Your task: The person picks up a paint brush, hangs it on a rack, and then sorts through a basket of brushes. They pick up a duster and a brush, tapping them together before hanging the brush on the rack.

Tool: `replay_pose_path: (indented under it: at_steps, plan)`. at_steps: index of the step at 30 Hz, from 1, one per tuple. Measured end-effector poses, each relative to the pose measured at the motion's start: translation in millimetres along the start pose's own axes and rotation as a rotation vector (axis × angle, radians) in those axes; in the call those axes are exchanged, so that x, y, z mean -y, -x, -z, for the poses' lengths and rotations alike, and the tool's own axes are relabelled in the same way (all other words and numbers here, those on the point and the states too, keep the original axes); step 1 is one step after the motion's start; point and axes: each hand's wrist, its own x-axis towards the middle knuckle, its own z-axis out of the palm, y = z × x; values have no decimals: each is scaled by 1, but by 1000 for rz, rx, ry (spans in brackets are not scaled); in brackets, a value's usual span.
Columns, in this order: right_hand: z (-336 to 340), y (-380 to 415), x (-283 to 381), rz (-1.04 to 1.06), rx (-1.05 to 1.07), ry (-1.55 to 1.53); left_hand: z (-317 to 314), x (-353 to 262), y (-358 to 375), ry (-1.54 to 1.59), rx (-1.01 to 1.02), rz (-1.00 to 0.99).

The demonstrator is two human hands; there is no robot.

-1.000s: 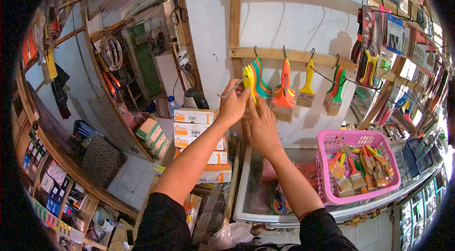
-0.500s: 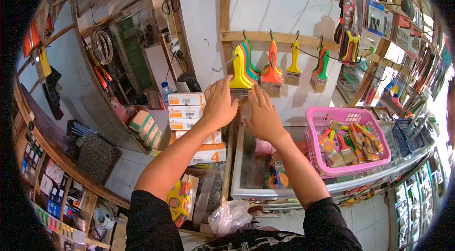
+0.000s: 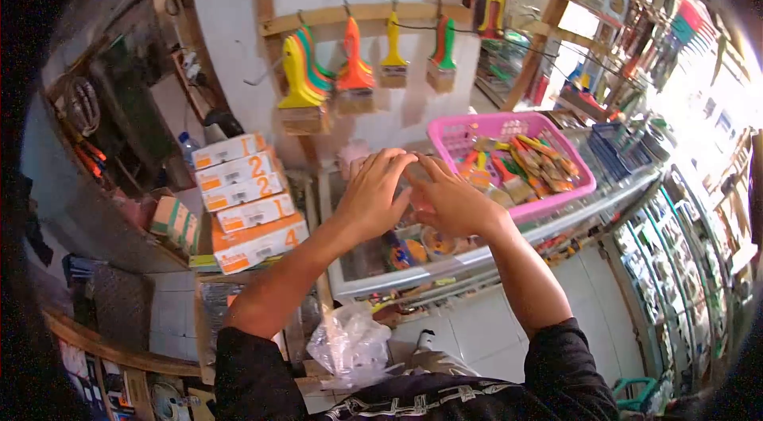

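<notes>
Both hands are held out over the glass counter (image 3: 350,286), to the left of a pink plastic basket (image 3: 548,202). My left hand (image 3: 377,192) has its fingers extended, the tips close to those of the other hand. My right hand (image 3: 457,195) reaches in from the right, fingers loosely bent and apart, near the basket's front left side. I see nothing held in either hand. Inside the basket lie several paintbrushes (image 3: 540,167) in wrappers. Beyond the hands, yellow-handled paintbrushes (image 3: 300,87) and orange-handled paintbrushes (image 3: 355,63) hang from hooks on the wall.
Stacked white and orange boxes (image 3: 253,210) stand left of the counter. A clear plastic bag (image 3: 350,345) lies in front of my body. A dark blue basket (image 3: 620,152) sits at the counter's right. Packaged goods hang on the wooden rack (image 3: 548,32).
My view has turned right and downward. My hands have left the hanging yellow brushes and come over the counter beside the pink basket. The brushes still hang on their hooks.
</notes>
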Motion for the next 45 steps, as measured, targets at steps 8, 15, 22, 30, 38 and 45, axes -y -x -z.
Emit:
replay_pose_path:
  at_steps: [8, 15, 22, 30, 38, 45]
  plan:
    - [65, 94, -74, -146, 177, -9, -48, -51, -47, 131, 130, -50]
    - [122, 172, -176, -284, 58, -216, -101, -92, -98, 169, 186, -93]
    - [135, 199, -270, -291, -79, -202, -184, -137, -165, 235, 347, -53]
    - [105, 216, -328, -327, -167, -66, -260, -159, -220, 118, 489, -183]
    - [87, 226, -337, -293, -356, -137, -296, -155, -224, 48, 460, -309]
    - [84, 226, -335, -377, -390, -198, -301, -158, -220, -44, 356, -372]
